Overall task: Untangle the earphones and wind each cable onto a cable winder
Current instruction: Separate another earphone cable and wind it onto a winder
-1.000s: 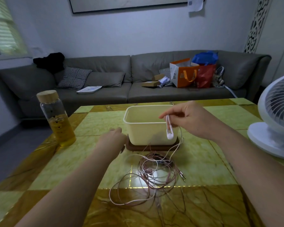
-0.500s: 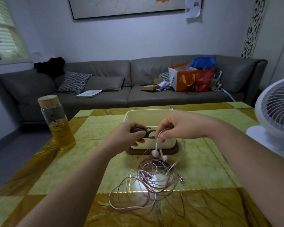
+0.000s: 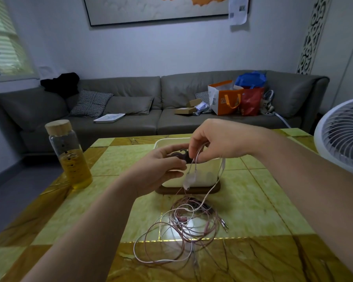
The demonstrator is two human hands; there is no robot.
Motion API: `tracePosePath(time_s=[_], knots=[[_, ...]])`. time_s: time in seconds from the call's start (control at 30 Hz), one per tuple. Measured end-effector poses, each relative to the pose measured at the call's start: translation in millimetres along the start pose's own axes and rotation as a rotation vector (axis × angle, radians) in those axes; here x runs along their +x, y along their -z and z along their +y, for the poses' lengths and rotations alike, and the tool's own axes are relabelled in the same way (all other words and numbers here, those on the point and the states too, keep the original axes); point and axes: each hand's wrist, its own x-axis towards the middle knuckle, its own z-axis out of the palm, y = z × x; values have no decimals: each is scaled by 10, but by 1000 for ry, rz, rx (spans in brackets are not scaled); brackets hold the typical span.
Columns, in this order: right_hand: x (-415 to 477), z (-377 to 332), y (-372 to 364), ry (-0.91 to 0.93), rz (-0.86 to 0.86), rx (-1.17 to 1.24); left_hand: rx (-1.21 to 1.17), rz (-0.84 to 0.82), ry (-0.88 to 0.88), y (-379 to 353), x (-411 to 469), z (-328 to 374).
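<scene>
My left hand [image 3: 161,169] grips a dark cable winder [image 3: 180,156] in the air in front of the cream box [image 3: 208,171]. My right hand [image 3: 218,141] pinches a white earphone cable right beside the winder. Two white earbuds [image 3: 189,180] dangle below my right fingers. The cable runs down to a tangled heap of pinkish and white earphone cables [image 3: 185,222] on the table, with jack plugs [image 3: 224,224] at its right edge.
The cream box stands on a dark wooden base [image 3: 212,190] on the yellow tiled table [image 3: 253,200]. A glass bottle with amber liquid [image 3: 69,155] is at the left. A white fan [image 3: 342,137] stands at the right. A grey sofa [image 3: 130,110] is behind.
My left hand lifted the dark winder from beside the box. My right hand came toward it with the earbuds, which now hang lower on a longer run of cable.
</scene>
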Motion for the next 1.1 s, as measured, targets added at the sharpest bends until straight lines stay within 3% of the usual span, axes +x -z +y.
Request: tracePosePath(time_s=[0.27, 0.57, 0.93, 1.1], knots=[[-19, -81, 38, 44, -64, 29, 131, -44, -4, -28, -23, 5], [-9, -42, -16, 86, 120, 113, 133, -21, -51, -98, -51, -44], [-53, 73, -81, 31, 233, 354, 183, 55, -93, -149, -27, -68], [-56, 209, -145, -71, 281, 699, 230, 81, -90, -106, -41, -101]])
